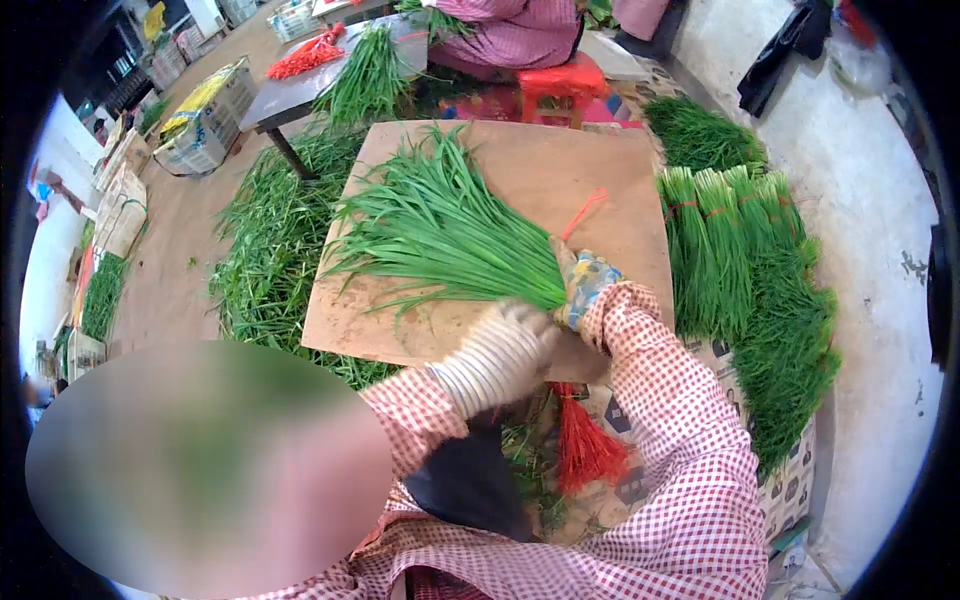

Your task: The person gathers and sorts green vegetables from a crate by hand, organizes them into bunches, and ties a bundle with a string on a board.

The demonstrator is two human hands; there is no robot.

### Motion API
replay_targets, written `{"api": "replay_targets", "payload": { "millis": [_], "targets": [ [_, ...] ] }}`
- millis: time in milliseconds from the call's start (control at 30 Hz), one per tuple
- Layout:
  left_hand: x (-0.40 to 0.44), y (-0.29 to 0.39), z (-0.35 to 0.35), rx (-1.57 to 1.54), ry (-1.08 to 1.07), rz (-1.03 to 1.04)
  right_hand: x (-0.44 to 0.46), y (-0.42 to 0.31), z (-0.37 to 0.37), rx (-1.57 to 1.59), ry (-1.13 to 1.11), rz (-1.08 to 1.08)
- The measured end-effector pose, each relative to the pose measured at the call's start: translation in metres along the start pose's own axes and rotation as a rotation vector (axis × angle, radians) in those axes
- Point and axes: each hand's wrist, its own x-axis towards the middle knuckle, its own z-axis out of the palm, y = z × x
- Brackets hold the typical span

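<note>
A large bunch of green chives lies on the brown board, its leaves fanned out to the left. My right hand, in a patterned glove, closes around the stem end of the bunch. A thin red tie sticks up beside that hand. My left hand, in a pale glove with a striped cuff, is just below the stem ends; motion smears its fingers, so their pose is unclear. Below the board's near edge hangs a bundle of red ties.
Tied chive bunches and loose greens line the right wall. Leaf litter covers the floor at left. Behind, a person in a checked top sits on a red stool near another table. A blurred oval hides the lower left.
</note>
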Motion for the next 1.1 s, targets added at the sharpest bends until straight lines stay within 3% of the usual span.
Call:
{"api": "replay_targets", "payload": {
  "millis": [100,367,433,533,600,633,667,700,767,900,967,1100],
  "targets": [
    [-0.017,0.014,0.035,-0.082,0.192,-0.009,-0.002,0.001,-0.008,0.081,0.009,-0.032],
    [-0.023,0.017,0.051,-0.129,0.025,-0.049,0.023,0.030,-0.016,0.108,0.109,-0.388],
    [-0.025,0.017,0.052,-0.218,0.024,-0.039,0.008,0.024,-0.011,0.060,0.162,-0.278],
    [-0.024,0.021,0.063,-0.299,0.037,-0.056,0.002,0.028,0.003,0.065,0.271,-0.316],
    [-0.023,0.015,0.069,-0.377,0.150,-0.015,-0.005,-0.005,-0.028,0.144,0.130,-0.202],
    [-0.020,0.012,0.074,-0.404,0.210,-0.007,-0.013,-0.028,-0.047,0.180,0.099,-0.303],
    [-0.008,0.009,0.072,-0.530,0.145,0.001,0.006,-0.009,-0.023,0.297,0.155,-0.422],
    [-0.015,0.011,0.068,-0.661,0.212,-0.057,0.017,-0.008,-0.016,0.319,0.180,-0.496],
    [-0.034,0.013,0.072,-0.564,0.401,-0.024,0.035,-0.014,-0.013,0.220,0.197,-0.503],
    [-0.110,0.036,0.043,-0.535,0.546,-0.040,0.031,-0.033,-0.027,0.064,0.242,-0.425],
    [-0.167,0.047,0.039,-0.536,0.838,0.000,0.029,-0.043,-0.040,0.000,0.281,-0.402],
    [-0.309,0.068,0.035,-0.601,0.928,-0.240,0.023,-0.087,-0.076,-0.072,0.380,-0.487]
  ]
}}
